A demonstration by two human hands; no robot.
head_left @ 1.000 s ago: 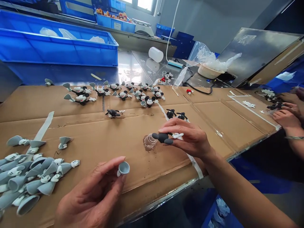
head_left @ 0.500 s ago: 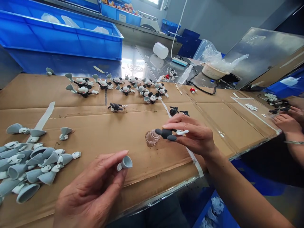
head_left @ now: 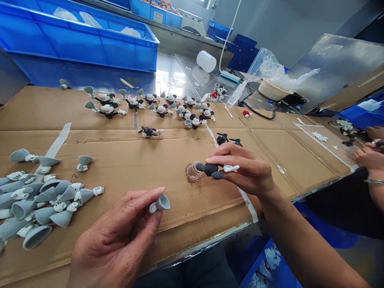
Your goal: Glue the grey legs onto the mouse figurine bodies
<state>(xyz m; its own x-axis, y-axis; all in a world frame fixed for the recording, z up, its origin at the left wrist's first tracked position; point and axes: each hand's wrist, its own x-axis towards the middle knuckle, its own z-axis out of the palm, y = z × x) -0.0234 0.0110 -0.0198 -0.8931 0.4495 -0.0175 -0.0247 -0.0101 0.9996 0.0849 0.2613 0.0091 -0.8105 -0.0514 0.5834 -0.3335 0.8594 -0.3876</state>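
2 pinched pieces could slip if fingertip pressure slackens: a grey cone (head_left: pixel 162 203) in the left hand (head_left: pixel 115 236), a black figure body (head_left: pixel 210 170) in the right hand (head_left: pixel 249 168).

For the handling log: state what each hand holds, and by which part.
The left hand pinches a grey cone piece near its white glove; the right hand grips a dark grey figure body at its white-armed end.
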